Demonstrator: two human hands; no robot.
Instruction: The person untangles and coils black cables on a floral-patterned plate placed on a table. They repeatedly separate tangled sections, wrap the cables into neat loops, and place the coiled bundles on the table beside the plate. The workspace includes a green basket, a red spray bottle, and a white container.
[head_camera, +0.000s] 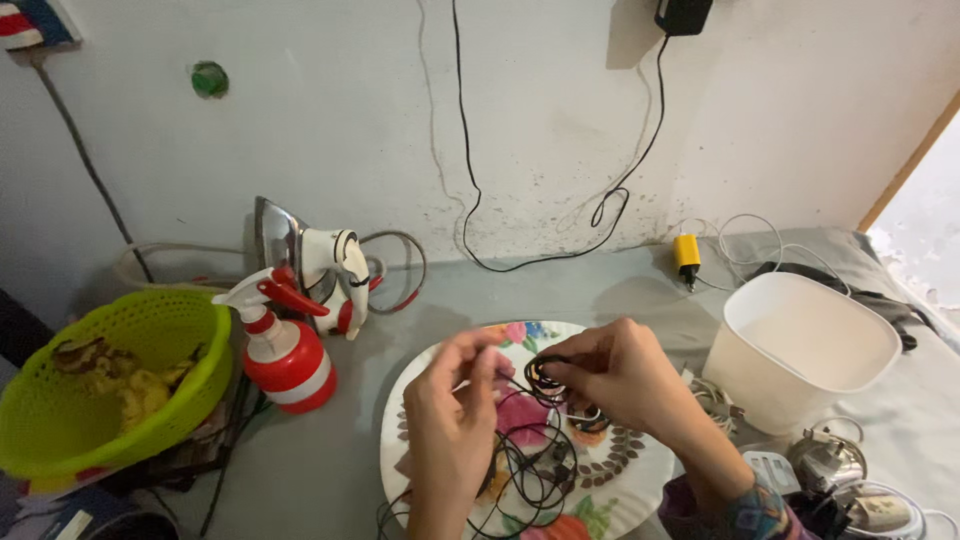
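Observation:
Over a flowered plate (620, 475) my two hands work a thin black cable (530, 465). My right hand (615, 375) pinches a small coiled loop of the cable between thumb and fingers. My left hand (452, 415) grips the same cable just to the left, fingers closed around a strand. The loose rest of the cable lies in tangled loops on the plate beneath my hands.
A white plastic tub (805, 350) stands right of the plate. A red and white spray bottle (285, 350), an upright clothes iron (310, 260) and a green basket (120, 385) stand at left. A yellow plug (686, 255) with white cord lies near the wall; small gadgets (835, 475) lie bottom right.

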